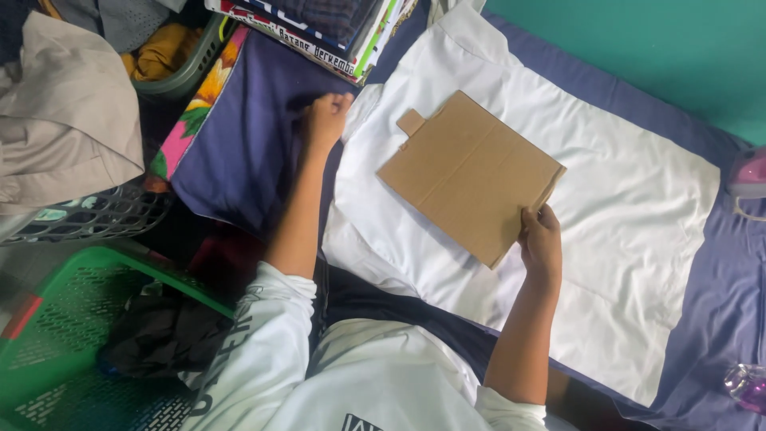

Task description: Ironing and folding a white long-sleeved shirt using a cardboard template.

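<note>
A white garment (622, 207) lies spread flat on a dark blue cloth (718, 303). On it rests a brown cardboard sheet (467, 172) with a small tab at its upper left corner. My right hand (541, 238) grips the cardboard's lower right corner. My left hand (325, 120) presses on the left edge of the white garment, next to the blue cloth, fingers curled.
A green plastic basket (56, 319) with dark clothes stands at the lower left. A grey basket (104, 211) holding beige clothes sits above it. Folded clothes (319, 28) are stacked at the top. A pink iron (748, 172) rests at the right edge.
</note>
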